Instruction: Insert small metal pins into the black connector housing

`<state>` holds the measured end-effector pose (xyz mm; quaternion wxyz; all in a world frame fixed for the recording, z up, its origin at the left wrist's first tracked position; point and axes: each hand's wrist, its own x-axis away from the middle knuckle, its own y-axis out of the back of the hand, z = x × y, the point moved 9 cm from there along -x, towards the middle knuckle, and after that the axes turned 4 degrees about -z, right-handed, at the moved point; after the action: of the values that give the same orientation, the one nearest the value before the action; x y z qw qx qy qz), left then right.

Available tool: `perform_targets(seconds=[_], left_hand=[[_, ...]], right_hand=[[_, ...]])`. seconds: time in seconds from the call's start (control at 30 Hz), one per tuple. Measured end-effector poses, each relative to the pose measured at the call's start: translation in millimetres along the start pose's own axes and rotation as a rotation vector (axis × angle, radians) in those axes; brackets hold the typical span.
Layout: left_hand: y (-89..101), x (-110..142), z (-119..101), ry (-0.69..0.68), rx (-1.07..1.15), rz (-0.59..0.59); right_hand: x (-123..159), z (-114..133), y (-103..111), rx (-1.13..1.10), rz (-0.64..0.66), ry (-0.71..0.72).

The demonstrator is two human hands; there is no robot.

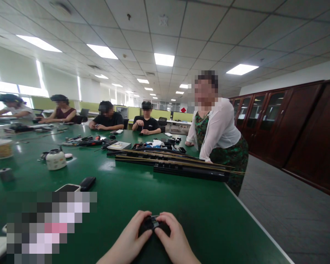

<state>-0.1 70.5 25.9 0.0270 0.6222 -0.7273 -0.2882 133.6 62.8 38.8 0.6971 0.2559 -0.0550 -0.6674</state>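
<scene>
Near the front edge of the green table, my two hands meet around a small black plastic part. My left hand grips its left side between thumb and fingers. On the other side, my right hand pinches the part with its thumb below and fingers above. A greyish, shiny piece shows in the middle of the part, between my fingertips. The part's exact kind cannot be made out, and its underside is hidden by my hands.
Long black rails with thin brass-coloured rods lie across the table ahead. A white jar, a grey metal cylinder and a black phone-like object are at left. A person in a white overshirt leans on the table's right edge; several others sit opposite.
</scene>
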Motion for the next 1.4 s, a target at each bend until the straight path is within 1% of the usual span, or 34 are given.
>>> perform_targets(seconds=[0.27,0.5,0.63,0.8,0.93,1.1,1.4], left_hand=[[-3.1,0.1,9.2,0.044,-0.030,0.022],[-0.5,-0.7,3.5,0.016,-0.057,0.019],[-0.7,-1.7,0.9,-0.013,-0.086,0.024],[3.8,-3.0,8.3,0.018,-0.214,-0.012],[4.1,-3.9,12.7,0.055,-0.289,0.010],[1.6,-3.7,14.1,0.078,-0.313,0.046],[1.4,-2.0,12.4,0.106,-0.309,0.056]], right_hand=[[-0.4,1.8,0.3,-0.002,-0.001,-0.010],[0.1,5.9,1.8,0.012,0.000,0.005],[-0.7,1.6,2.1,0.012,-0.012,-0.002],[-2.4,-8.4,10.3,-0.019,-0.127,-0.016],[-1.7,-18.2,18.1,-0.052,-0.221,-0.050],[-1.2,-29.9,32.1,-0.069,-0.363,-0.091],[0.3,-44.0,52.7,-0.059,-0.527,-0.112]])
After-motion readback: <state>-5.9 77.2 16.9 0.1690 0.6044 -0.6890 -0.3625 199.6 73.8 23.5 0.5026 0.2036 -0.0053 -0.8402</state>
